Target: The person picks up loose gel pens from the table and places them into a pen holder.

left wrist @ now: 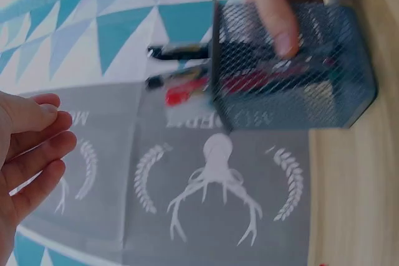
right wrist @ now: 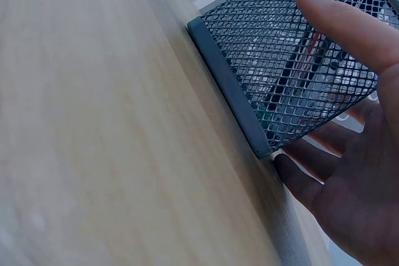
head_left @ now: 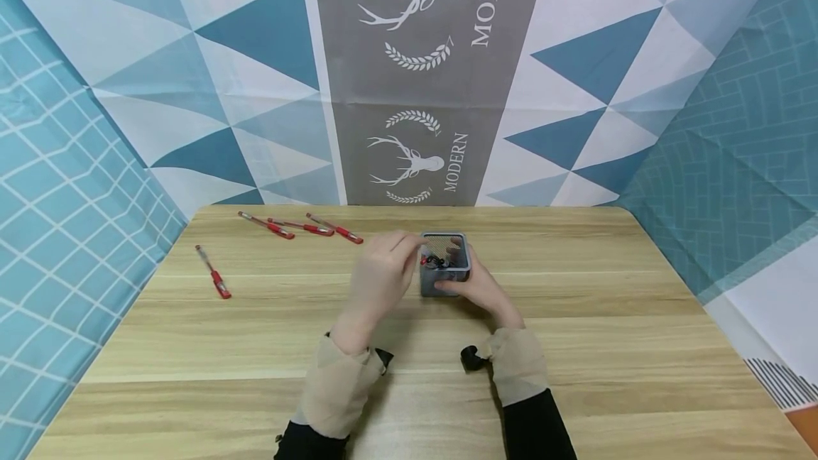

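Note:
My right hand (head_left: pixel 482 291) grips a dark wire-mesh pen holder (head_left: pixel 441 284), thumb across its near side and fingers round the right side. The holder stands upright on the wooden table. In the left wrist view, a red pen (left wrist: pixel 181 93) and a black pen (left wrist: pixel 177 52) stick out past its rim, with another dark one between them. Just left of the opening, at rim height, is my left hand (head_left: pixel 382 272). Its fingers are loosely bent with nothing between them in the left wrist view.
Several red pens lie on the table (head_left: pixel 409 389) to the left. One pen (head_left: pixel 219 282) is by itself nearer the left edge; a group (head_left: pixel 317 230) lies towards the back. A patterned cloth (head_left: pixel 409 77) hangs behind the table.

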`<act>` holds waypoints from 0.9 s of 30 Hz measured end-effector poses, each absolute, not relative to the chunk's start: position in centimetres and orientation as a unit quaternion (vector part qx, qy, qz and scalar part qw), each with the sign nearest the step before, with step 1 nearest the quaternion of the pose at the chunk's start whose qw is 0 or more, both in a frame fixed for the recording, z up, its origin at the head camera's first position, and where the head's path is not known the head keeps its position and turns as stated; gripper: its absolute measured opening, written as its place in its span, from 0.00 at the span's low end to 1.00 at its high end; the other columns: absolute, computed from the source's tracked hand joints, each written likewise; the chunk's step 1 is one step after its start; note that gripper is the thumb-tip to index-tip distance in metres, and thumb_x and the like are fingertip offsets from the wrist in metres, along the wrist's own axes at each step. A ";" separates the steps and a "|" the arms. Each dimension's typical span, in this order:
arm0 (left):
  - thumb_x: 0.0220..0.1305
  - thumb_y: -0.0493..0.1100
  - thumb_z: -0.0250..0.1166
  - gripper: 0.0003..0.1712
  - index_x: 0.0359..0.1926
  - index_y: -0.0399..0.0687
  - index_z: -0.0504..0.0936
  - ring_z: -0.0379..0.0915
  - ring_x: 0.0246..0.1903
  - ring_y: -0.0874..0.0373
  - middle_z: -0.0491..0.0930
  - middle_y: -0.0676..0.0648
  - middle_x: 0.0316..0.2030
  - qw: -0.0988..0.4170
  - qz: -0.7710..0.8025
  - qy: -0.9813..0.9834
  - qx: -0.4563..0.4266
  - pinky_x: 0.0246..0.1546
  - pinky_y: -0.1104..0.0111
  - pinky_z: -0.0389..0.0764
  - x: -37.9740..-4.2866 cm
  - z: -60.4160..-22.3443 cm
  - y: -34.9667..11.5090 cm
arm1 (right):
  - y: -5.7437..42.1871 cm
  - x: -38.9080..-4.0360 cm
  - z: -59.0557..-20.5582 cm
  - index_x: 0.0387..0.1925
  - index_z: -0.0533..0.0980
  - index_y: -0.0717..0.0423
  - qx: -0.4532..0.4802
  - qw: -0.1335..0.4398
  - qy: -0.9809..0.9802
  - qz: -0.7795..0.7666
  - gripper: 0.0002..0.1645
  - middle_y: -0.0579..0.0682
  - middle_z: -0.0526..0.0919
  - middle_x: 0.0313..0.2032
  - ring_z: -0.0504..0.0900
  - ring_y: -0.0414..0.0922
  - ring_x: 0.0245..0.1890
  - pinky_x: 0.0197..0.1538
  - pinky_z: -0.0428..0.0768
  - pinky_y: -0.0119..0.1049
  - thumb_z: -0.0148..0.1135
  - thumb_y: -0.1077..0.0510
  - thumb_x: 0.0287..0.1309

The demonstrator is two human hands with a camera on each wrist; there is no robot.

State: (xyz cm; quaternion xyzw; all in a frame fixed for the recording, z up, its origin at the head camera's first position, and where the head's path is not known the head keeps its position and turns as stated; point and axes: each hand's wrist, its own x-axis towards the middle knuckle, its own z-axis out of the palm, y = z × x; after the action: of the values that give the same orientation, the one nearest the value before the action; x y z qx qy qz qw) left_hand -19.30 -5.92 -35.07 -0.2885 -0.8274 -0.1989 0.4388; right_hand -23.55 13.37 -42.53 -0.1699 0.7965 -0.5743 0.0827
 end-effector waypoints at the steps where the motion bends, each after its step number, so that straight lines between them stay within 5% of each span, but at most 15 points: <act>1: 0.52 0.32 0.63 0.07 0.33 0.43 0.82 0.78 0.29 0.54 0.82 0.48 0.29 0.443 -0.200 -0.827 -0.283 0.35 0.64 0.78 -19.3 -34.9 -6.2 | 13.4 -23.6 -42.6 0.68 0.46 0.59 -0.171 0.081 0.795 -0.576 0.53 0.67 0.57 0.64 0.57 0.59 0.65 0.65 0.56 0.54 0.68 0.61 0.46; 27: 0.54 0.30 0.57 0.08 0.32 0.40 0.83 0.74 0.25 0.49 0.81 0.44 0.26 0.499 -0.247 -0.819 -0.139 0.30 0.60 0.75 -19.2 -33.6 -12.7 | 13.5 -23.8 -42.9 0.68 0.47 0.55 -0.172 0.084 0.795 -0.576 0.53 0.67 0.57 0.64 0.57 0.59 0.65 0.65 0.56 0.55 0.68 0.62 0.46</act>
State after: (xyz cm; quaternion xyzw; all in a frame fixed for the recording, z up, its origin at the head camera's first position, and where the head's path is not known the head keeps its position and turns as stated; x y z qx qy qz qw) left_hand -19.19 -12.66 -33.64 -0.1386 -0.8194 -0.2468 0.4985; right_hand -23.84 13.49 -42.94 -0.1717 0.7951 -0.5755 0.0844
